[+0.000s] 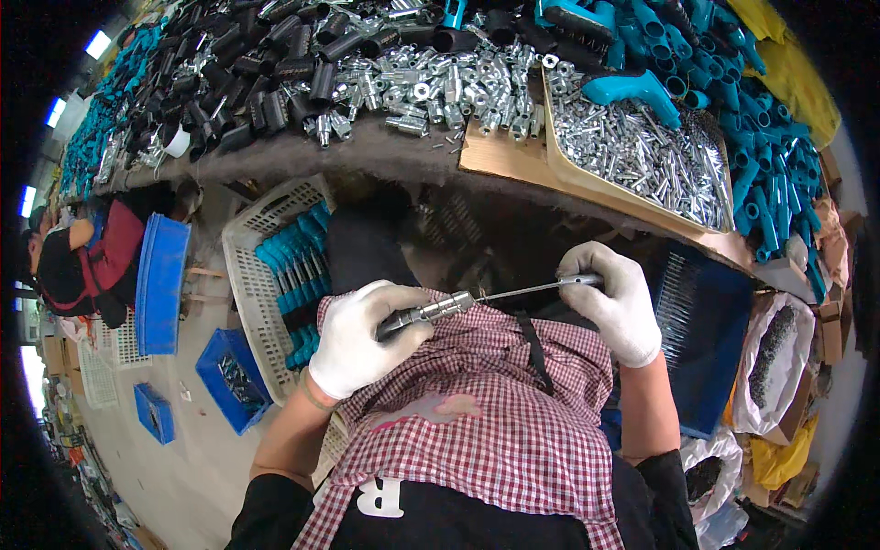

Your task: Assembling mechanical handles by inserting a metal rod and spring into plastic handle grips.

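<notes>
The metal tool (458, 303) lies across my lap over the checked apron (495, 412), a dark grip, a silver collar and a thin rod; it looks stiff, fairly light and slick, best held at the thick grip. My left hand (362, 339) is curled around that grip, and my right hand (619, 298) pinches the rod's far end. Beyond, the counter (367, 151) is heaped with black sleeves (247, 73), silver fittings (431, 87) and blue handles (733, 110), and a basket (252, 275) crowds my left knee
</notes>
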A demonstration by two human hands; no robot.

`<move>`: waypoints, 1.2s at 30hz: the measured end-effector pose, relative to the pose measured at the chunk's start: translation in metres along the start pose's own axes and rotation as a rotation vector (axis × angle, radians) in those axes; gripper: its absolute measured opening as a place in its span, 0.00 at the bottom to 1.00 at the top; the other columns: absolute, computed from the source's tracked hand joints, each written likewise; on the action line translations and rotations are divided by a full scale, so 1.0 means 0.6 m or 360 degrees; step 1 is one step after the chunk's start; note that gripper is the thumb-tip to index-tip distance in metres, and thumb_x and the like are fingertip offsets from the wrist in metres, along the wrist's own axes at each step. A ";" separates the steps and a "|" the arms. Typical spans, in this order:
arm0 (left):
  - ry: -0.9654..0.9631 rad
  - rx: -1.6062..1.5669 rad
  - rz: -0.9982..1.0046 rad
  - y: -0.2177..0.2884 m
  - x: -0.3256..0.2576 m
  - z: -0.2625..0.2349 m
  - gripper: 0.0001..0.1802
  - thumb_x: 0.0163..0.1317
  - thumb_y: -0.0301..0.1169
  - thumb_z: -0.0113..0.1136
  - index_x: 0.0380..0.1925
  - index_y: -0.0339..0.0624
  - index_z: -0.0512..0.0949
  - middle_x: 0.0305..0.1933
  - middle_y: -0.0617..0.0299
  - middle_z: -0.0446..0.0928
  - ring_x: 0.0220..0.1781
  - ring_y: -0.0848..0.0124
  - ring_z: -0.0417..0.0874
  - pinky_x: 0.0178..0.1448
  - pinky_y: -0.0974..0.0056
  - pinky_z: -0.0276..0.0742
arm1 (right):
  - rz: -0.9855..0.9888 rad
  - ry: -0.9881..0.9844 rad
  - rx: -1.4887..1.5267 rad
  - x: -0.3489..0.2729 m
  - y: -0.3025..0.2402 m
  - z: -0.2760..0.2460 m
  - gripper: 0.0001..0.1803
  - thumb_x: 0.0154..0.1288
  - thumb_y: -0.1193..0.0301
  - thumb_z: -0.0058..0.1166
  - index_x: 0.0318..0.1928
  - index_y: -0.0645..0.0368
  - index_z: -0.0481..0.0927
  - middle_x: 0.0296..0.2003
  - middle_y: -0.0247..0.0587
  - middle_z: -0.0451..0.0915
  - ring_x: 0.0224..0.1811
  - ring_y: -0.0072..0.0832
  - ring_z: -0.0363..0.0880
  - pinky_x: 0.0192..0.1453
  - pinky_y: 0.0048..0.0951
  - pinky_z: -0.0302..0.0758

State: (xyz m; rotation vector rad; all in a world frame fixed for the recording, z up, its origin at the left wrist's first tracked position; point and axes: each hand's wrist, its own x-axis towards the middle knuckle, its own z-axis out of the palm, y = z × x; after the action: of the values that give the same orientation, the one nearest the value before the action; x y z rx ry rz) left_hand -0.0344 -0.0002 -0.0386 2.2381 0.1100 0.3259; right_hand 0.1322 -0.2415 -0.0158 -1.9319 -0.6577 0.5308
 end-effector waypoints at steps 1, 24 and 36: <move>0.0001 0.0003 0.0035 -0.002 0.001 0.000 0.15 0.45 0.26 0.69 0.36 0.35 0.83 0.32 0.51 0.80 0.33 0.57 0.83 0.38 0.61 0.77 | 0.0016 -0.0015 0.0012 0.003 0.000 -0.001 0.09 0.53 0.73 0.57 0.34 0.65 0.79 0.27 0.37 0.78 0.30 0.22 0.74 0.37 0.26 0.72; -0.0098 -0.0345 0.0057 -0.003 -0.008 0.030 0.14 0.49 0.26 0.71 0.38 0.34 0.84 0.34 0.51 0.83 0.34 0.61 0.86 0.40 0.62 0.80 | -0.0403 -0.0299 -0.0007 -0.008 0.017 0.083 0.22 0.64 0.54 0.61 0.43 0.60 0.71 0.31 0.44 0.77 0.33 0.35 0.79 0.39 0.35 0.75; -0.0098 -0.0240 0.0049 0.004 -0.003 0.042 0.15 0.53 0.27 0.71 0.41 0.38 0.84 0.37 0.51 0.83 0.36 0.58 0.86 0.41 0.62 0.80 | 0.0232 -0.0376 0.1364 -0.021 0.043 0.138 0.30 0.79 0.54 0.37 0.61 0.70 0.72 0.51 0.47 0.80 0.51 0.29 0.79 0.59 0.32 0.76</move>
State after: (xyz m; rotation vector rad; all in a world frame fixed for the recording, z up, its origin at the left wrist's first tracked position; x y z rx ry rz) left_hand -0.0293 -0.0207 -0.0523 2.0997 0.0172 0.2725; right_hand 0.0774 -0.2037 -0.0730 -1.1168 -0.3386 0.9586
